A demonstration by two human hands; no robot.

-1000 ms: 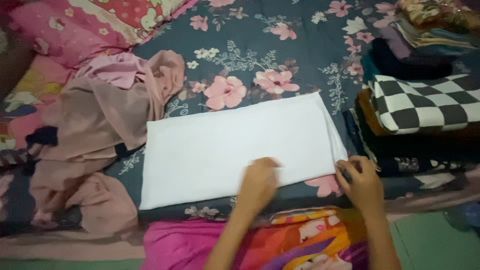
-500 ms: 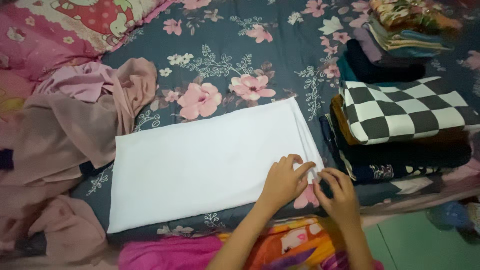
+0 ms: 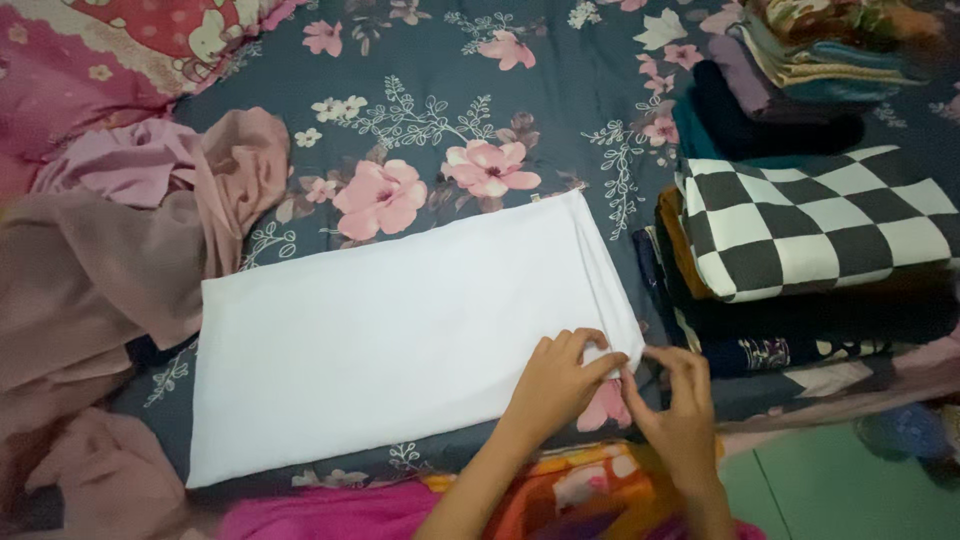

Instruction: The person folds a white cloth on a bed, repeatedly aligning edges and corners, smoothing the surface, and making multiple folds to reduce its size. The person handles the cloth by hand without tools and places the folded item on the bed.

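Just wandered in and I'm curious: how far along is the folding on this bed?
Done: a stack of folded clothes topped by a checkered piece. In hand: the white cloth lies flat in a rectangle, left hand and right hand pinching its near right corner. Left: a crumpled pink pile beside it looks unfolded.

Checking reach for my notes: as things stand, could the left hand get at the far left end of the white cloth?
Probably yes: the left hand rests on the white cloth, whose flat top carries nothing, though that end lies well across.
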